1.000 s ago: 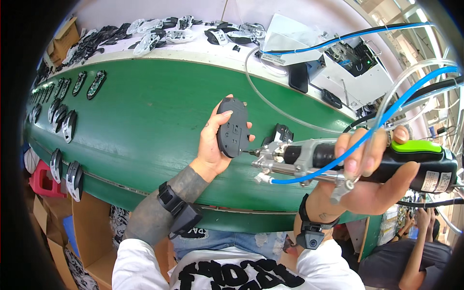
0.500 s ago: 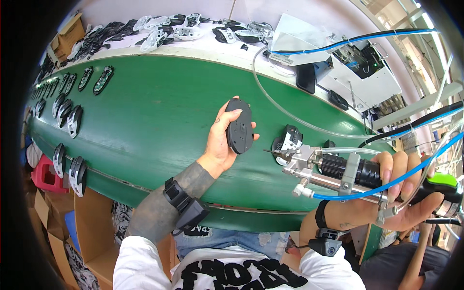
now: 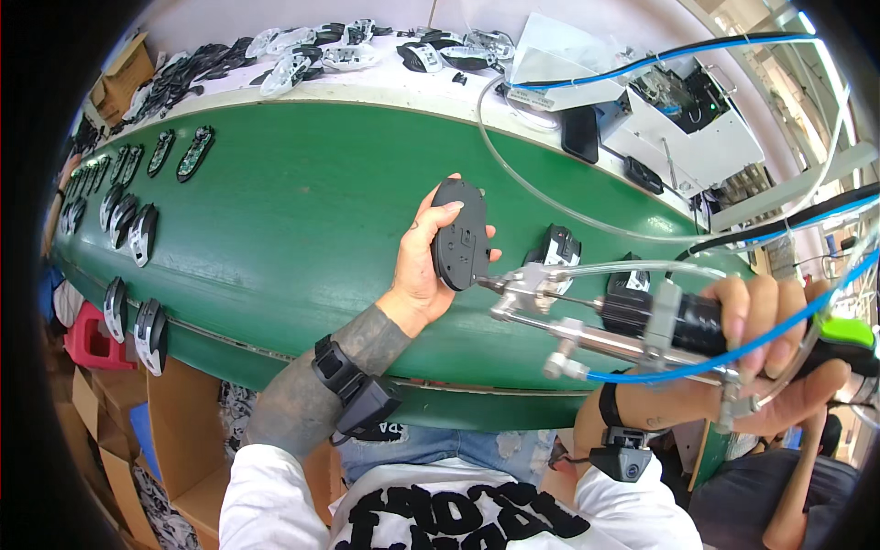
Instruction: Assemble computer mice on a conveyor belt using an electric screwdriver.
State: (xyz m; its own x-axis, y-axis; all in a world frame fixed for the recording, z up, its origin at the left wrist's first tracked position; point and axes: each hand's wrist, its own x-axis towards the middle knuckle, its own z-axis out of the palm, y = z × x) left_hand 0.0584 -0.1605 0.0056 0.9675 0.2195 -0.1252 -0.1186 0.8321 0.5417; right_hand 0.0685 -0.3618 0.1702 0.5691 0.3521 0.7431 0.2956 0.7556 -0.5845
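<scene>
My left hand grips a black computer mouse with its underside turned up, thumb across the top end. In my right hand is an air-fed electric screwdriver with a black body, metal clamps and hoses. Its tip meets the lower right edge of the mouse's underside; whether a screw sits there is too small to tell. Beyond the tool, a black-and-white mouse rests on the green belt, partly hidden. A second one lies farther right behind the hose.
Several mouse shells and circuit-board bases stand along the belt's left. A white shelf at the back bears loose shells and a white machine. A blue hose loops over my right hand. Cardboard boxes and another person's arm flank me.
My right hand's screwdriver has come left until its tip touches the mouse, and its front guide has slid back, baring the shaft. The left hand barely moved. Mice on the right shifted slightly.
</scene>
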